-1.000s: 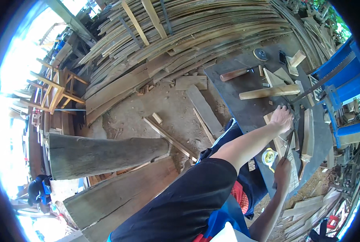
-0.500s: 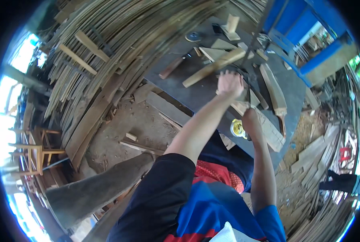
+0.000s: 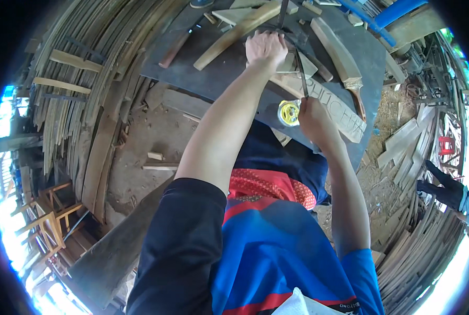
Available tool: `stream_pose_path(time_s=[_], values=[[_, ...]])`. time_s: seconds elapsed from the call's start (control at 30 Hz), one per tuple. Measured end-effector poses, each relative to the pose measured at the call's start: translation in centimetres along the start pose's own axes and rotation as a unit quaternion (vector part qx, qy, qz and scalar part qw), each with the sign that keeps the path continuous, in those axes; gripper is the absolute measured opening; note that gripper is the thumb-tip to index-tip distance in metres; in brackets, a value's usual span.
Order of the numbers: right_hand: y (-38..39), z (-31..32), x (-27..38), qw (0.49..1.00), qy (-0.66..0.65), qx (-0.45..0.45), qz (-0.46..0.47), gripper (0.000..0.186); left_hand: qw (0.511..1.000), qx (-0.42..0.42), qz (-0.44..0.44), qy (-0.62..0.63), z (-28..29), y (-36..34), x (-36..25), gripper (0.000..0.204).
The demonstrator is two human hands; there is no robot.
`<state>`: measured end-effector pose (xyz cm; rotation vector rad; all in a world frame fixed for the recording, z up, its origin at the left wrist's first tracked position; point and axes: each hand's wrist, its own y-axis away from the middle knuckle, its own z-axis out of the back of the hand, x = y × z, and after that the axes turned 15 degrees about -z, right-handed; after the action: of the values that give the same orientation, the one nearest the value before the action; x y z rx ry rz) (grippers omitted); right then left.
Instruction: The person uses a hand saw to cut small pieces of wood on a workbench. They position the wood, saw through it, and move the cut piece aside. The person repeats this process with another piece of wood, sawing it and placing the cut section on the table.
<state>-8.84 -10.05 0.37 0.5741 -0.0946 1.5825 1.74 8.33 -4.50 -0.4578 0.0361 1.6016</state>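
Note:
My left hand [image 3: 266, 48] presses down with fingers apart and bent at the tips, over small wood pieces and a dark metal tool on the dark worktop [image 3: 218, 79]; what lies under the palm is hidden. My right hand [image 3: 313, 118] is closed on the lower end of that long, narrow metal tool [image 3: 301, 71], beside a yellow tape measure [image 3: 288, 112]. A pale board with carved marks [image 3: 350, 123] lies beneath. A tapered wooden bar [image 3: 218, 48], a red-brown handled tool [image 3: 174, 50], a wood block [image 3: 331, 44] and a brush [image 3: 358, 105] lie around my hands.
Stacked planks [image 3: 82, 121] line the left, with wooden chairs [image 3: 53, 226] at lower left. Blue metalwork [image 3: 392, 18] borders the worktop's upper right. Offcuts [image 3: 402, 142] and a red object [image 3: 446, 146] are on the right. A person's dark-clad legs [image 3: 444, 186] show at far right.
The view has turned and tilted down, so the worktop and both hands appear higher in the picture. My right hand still grips the metal tool and my left still presses near it.

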Motion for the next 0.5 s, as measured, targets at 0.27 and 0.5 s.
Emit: stream_pose_path(time_s=[0.27, 0.5], values=[[-4.7, -1.7, -0.9, 0.991, 0.073, -0.001, 0.109, 0.018, 0.998, 0.058, 0.003, 0.021, 1.1, 0.1, -0.3, 0.036], [-3.5, -2.9, -5.8, 0.999, 0.005, -0.016, 0.036, 0.050, 0.999, 0.045, -0.027, 0.002, -0.5, 0.9, -2.4, 0.037]])
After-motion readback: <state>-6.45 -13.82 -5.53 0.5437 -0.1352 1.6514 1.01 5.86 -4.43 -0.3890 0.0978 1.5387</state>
